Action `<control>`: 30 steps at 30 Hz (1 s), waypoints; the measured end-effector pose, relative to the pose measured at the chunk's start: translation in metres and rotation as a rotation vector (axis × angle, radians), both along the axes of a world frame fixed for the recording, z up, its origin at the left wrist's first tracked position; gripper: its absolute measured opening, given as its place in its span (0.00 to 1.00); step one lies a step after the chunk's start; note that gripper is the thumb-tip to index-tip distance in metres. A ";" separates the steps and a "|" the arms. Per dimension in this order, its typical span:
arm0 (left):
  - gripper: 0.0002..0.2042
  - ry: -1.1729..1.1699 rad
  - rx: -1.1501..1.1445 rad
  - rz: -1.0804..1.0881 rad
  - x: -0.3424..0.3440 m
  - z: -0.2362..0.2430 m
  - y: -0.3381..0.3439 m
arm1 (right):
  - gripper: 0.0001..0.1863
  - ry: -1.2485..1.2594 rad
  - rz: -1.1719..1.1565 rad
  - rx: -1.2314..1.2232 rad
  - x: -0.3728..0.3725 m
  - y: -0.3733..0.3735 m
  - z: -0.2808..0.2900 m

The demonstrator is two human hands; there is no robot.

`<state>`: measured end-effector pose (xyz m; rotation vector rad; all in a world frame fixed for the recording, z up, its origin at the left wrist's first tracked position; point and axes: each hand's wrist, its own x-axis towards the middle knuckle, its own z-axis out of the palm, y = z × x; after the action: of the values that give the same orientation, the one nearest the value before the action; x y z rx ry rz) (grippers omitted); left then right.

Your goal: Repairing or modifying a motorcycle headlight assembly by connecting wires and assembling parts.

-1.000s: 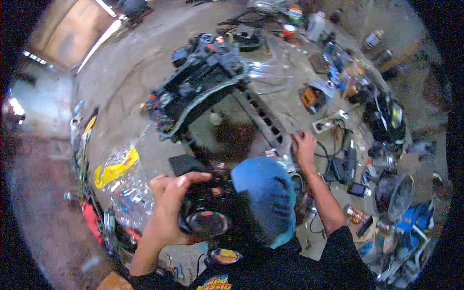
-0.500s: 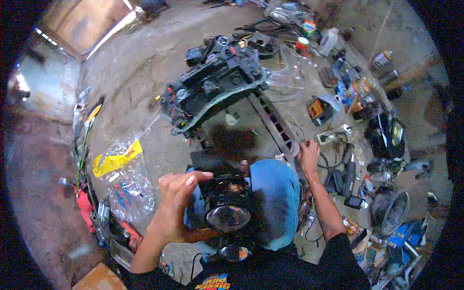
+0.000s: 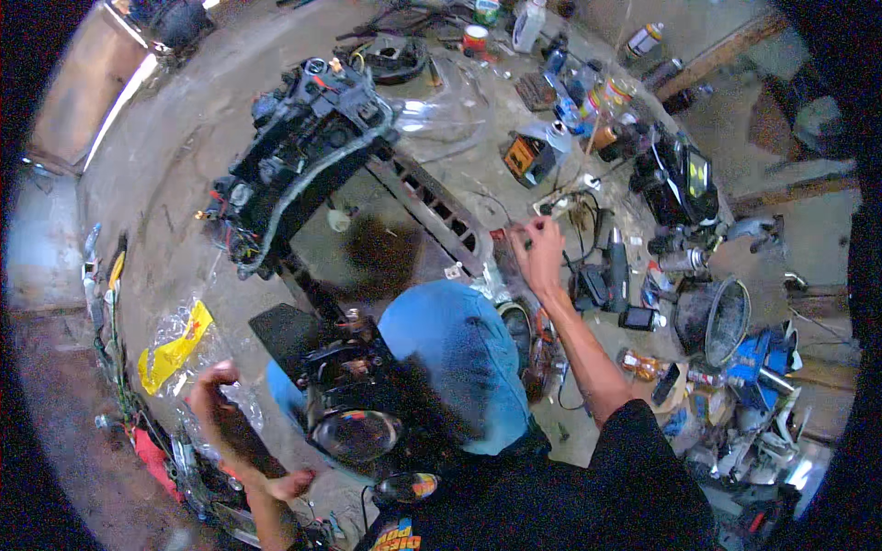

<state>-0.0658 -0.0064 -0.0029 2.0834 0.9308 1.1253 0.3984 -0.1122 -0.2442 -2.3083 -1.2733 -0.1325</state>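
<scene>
My left hand [image 3: 237, 432] is open beside a black lamp assembly [image 3: 354, 424] with round lenses and a dark plate, resting at my blue-clothed legs [image 3: 450, 358]; its thumb and fingers are apart. My right hand [image 3: 537, 253] has its fingers curled near a small red item and a cable, right of a slotted metal bar [image 3: 427, 208]; what they hold, if anything, is hidden. Beyond, a large black housing [image 3: 299, 138] with a pale seal and wires lies on the concrete floor, joined or touching the bar.
A yellow bag [image 3: 175, 349] lies left. To my right are a heat-gun-like tool [image 3: 616, 266], a black pot [image 3: 707, 321], a power strip, a jug [image 3: 542, 151], bottles [image 3: 528, 23], cans and piled parts [image 3: 763, 386]. Wooden planks [image 3: 717, 55] edge the right side.
My left hand has let go of the lamp and moved left and down. My right hand has moved up and left in the view. The camera's view has shifted, tilting the scene.
</scene>
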 end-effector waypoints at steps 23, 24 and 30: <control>0.16 0.440 -0.811 -0.191 -0.037 -0.064 -0.222 | 0.12 -0.056 0.025 -0.471 -0.026 -0.043 -0.056; 0.16 0.449 -0.988 -0.170 -0.030 -0.064 -0.225 | 0.12 0.019 0.001 -0.381 -0.028 -0.043 -0.056; 0.15 0.708 -0.738 -0.283 0.003 -0.062 -0.214 | 0.11 -0.064 -0.033 -0.253 -0.033 -0.039 -0.055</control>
<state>-0.0631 -0.2204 -0.0648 1.8676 1.0895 -0.1528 0.3659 -0.1514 -0.2997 -2.5580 -1.3508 -0.0589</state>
